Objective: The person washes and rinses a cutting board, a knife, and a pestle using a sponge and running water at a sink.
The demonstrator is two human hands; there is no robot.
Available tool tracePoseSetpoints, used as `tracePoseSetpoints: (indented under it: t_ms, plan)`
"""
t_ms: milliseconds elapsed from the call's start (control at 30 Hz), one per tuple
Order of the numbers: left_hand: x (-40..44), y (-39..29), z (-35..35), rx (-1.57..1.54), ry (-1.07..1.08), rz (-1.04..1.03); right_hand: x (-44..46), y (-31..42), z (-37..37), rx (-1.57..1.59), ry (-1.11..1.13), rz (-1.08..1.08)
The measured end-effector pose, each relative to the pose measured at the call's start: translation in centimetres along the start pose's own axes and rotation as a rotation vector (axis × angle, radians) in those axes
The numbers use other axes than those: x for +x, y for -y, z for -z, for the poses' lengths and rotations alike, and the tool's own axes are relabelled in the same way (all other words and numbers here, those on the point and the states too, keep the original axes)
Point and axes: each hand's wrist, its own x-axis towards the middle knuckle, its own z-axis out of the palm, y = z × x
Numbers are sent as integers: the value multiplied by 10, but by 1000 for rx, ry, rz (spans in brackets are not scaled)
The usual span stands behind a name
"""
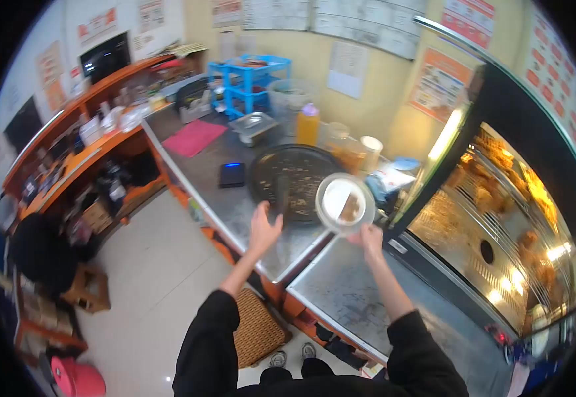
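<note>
My right hand (369, 239) grips the near rim of a round clear plastic bowl (323, 215), raised by the right edge of a big black round tray (259, 173). Inside the bowl lie a white substance and a patch of something brown. My left hand (265, 227) hovers at the tray's near edge, thumb and finger apart. A narrow grey upright shape (282, 192), smeared by motion, appears right beside its fingertips; what it is I cannot make out. Small pale flakes or bits are scattered over the tray.
A small black device with a blue display (232, 175), a metal pan (255, 128), a yellow squeeze bottle (308, 126) and a pink cloth (195, 137) lie around the tray. A lit glass display cabinet (499, 231) stands right. Below is a woven stool (256, 327).
</note>
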Motion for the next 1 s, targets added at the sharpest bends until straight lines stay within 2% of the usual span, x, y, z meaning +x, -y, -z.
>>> tracePoseSetpoints:
  t_ms: [33,67,133,167,233,267,300,333,367,400,433,467,500,533,567,600,667,700,800,833,900,1000]
  plan:
    - [23,6,-26,73,9,-6,-31,-1,16,39,-18,-21]
    - [41,11,-47,152,104,106,-59,0,27,2,-78,-111]
    - [62,5,-68,293,244,298,-100,-21,51,-217,-121,-120]
    - [68,-6,-68,356,293,381,-115,-29,57,-140,-154,-170]
    - [75,-11,-75,465,258,405,-131,-77,71,-72,-203,-241]
    - [80,3,-79,392,295,405,-142,-78,68,-109,-278,-281]
    - [83,23,-88,421,313,377,-151,-78,68,-70,-254,-272]
    - [76,13,-79,424,292,280,-164,-56,62,46,-254,-269]
    - [65,11,-79,323,252,88,-177,-36,63,-296,-254,-256]
    - [57,4,-76,326,221,-44,-168,-61,60,-38,-241,-396]
    - [44,-26,-61,276,277,-67,-168,-67,61,96,-164,-370]
    - [31,-31,-57,233,228,-275,-167,-88,59,373,-122,-320]
    - [19,-39,-54,220,244,-378,-178,-78,68,413,-83,-330]
    - [-7,-87,-36,16,370,-277,-191,-79,75,478,-82,-297]
    - [-34,-124,-24,-3,421,-292,-211,-72,91,466,-97,-300]
    - [-48,-113,-35,-134,460,-377,-239,-63,111,449,-109,-306]
    - [-105,-160,-32,-335,646,-8,-312,-61,166,493,-118,-250]
    - [-150,-222,-13,-475,757,211,-346,-63,191,501,-107,-227]
    - [-261,-330,3,-538,1001,164,-490,-89,288,601,-260,-328]
    - [-305,-364,4,-656,1058,244,-539,-101,316,658,-308,-362]
    - [-382,-431,4,-877,1157,384,-641,-111,378,557,-489,-337]
    - [-486,-529,-7,-841,1355,488,-763,-125,470,599,-744,-397]
